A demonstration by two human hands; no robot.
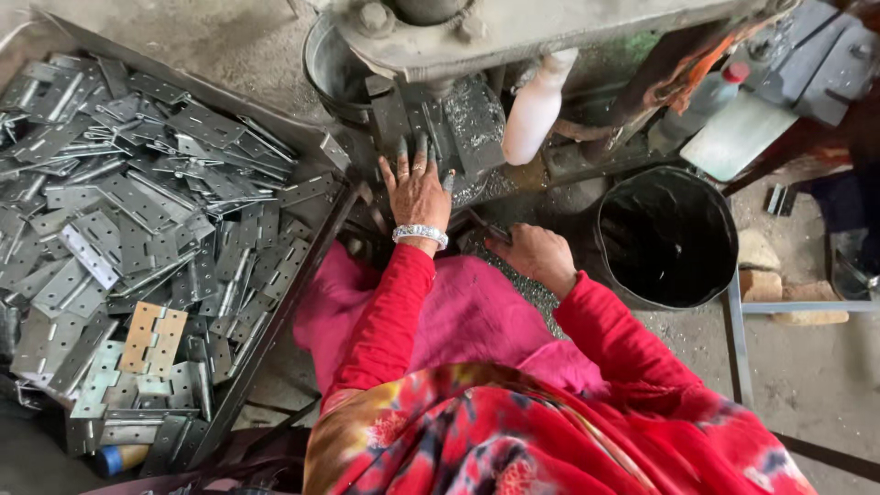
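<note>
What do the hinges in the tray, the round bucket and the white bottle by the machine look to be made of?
Hinges: stamped sheet metal, dull grey sheen; one looks rusty or coppery.
Bucket: probably black plastic or rubber, with a matte dark wall.
White bottle: likely plastic, smooth and opaque.

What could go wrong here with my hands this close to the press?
The left hand lies flat on the metal bed under the machine head, so fingers might get crushed. Metal chips near the right hand could cut skin. The loose pink cloth might snag.
</note>
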